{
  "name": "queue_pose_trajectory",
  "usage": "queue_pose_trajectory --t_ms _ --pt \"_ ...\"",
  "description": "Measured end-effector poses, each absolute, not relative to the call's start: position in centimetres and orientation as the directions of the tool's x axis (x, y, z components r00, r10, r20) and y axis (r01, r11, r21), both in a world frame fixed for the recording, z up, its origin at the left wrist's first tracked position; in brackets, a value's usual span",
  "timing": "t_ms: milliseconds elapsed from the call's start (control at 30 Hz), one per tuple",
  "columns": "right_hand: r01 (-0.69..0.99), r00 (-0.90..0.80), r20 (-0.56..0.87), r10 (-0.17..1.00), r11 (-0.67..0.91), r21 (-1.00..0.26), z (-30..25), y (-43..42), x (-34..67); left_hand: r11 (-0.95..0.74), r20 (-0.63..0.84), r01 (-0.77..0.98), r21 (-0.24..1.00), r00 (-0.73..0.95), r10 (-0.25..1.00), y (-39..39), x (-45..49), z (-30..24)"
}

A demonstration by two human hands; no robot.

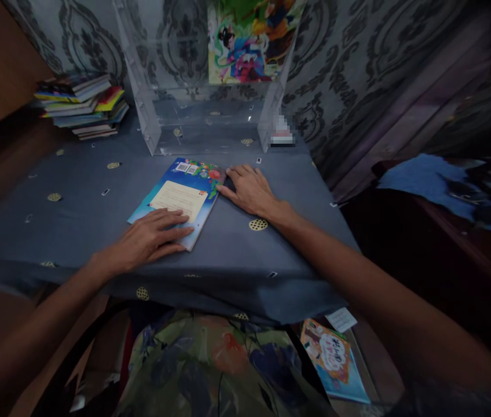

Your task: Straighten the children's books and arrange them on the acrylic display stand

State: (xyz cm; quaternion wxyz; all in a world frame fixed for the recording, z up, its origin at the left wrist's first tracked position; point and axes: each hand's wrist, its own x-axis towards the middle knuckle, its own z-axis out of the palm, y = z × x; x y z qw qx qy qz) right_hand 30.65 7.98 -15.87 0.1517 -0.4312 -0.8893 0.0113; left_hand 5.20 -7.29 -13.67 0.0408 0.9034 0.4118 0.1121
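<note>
A blue book [180, 196] lies tilted on the cloth-covered table, its back cover up, with a cream text panel, a barcode and red flowers near the top. My left hand [154, 234] rests flat across its lower left part, fingers spread over the cover. At the book's right edge lies my right hand [248, 188], fingers stretched out and the thumb at the edge. It grips nothing that I can see. Behind the book stands a clear plastic rack [145, 116], and a colourful picture book [249, 43] sits on its upper part.
A stack of books [83, 107] stands at the table's back left. The dark grey tablecloth [80, 214] hangs over the front edge. Another book [332, 359] lies low at the right, below the table. Blue cloth [419, 179] is on a dark surface further right.
</note>
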Motion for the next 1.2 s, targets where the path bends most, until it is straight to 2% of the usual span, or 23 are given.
queue_pose_trajectory --t_ms 200,333,400,500,567,700,800,933,1000,1067,1200 --pt "0.76 -0.599 0.252 0.76 0.639 -0.12 -15.6 7.9 30.7 -0.675 0.206 0.723 0.145 0.646 0.736 -8.1 6.0 -13.5" --pt "0.767 -0.592 0.26 0.763 0.633 -0.111 -15.8 8.1 30.7 -0.664 0.157 0.719 0.207 0.645 0.748 -6.9 5.1 -13.1" --pt "0.765 -0.591 0.27 0.76 0.635 -0.113 -15.8 8.2 30.7 -0.582 0.142 0.783 0.219 0.564 0.813 -5.8 4.1 -12.9" --pt "0.762 -0.592 0.279 0.756 0.638 -0.113 -15.7 8.1 30.8 -0.336 0.159 0.922 0.191 0.308 0.938 -4.2 2.7 -13.2" --pt "0.76 -0.594 0.284 0.752 0.641 -0.107 -15.6 8.1 30.9 -0.223 0.148 0.955 0.196 0.196 0.969 -3.7 2.1 -13.4" --pt "0.749 -0.595 0.318 0.738 0.653 -0.112 -15.4 8.1 31.0 -0.193 0.152 0.954 0.228 0.161 0.975 -3.8 2.1 -13.8" --pt "0.684 -0.637 0.365 0.679 0.716 -0.138 -15.2 8.2 31.1 -0.173 0.17 0.953 0.249 0.133 0.976 -4.1 2.6 -13.8" --pt "0.592 -0.712 0.341 0.613 0.786 -0.177 -15.1 8.2 31.1 -0.142 0.176 0.946 0.29 0.094 0.98 -4.0 2.8 -13.9" --pt "0.601 -0.707 0.319 0.631 0.774 -0.198 -15.2 8.3 31.1 -0.154 0.195 0.926 0.345 0.09 0.977 -3.8 2.6 -13.8" --pt "0.611 -0.695 0.309 0.649 0.76 -0.222 -15.5 8.5 31.2 -0.157 0.192 0.877 0.454 0.076 0.979 -3.7 2.3 -13.5" --pt "0.587 -0.683 0.323 0.655 0.756 -0.289 -16.1 9.0 31.5 -0.041 -0.006 0.586 0.81 0.078 0.997 -3.8 2.2 -12.9"
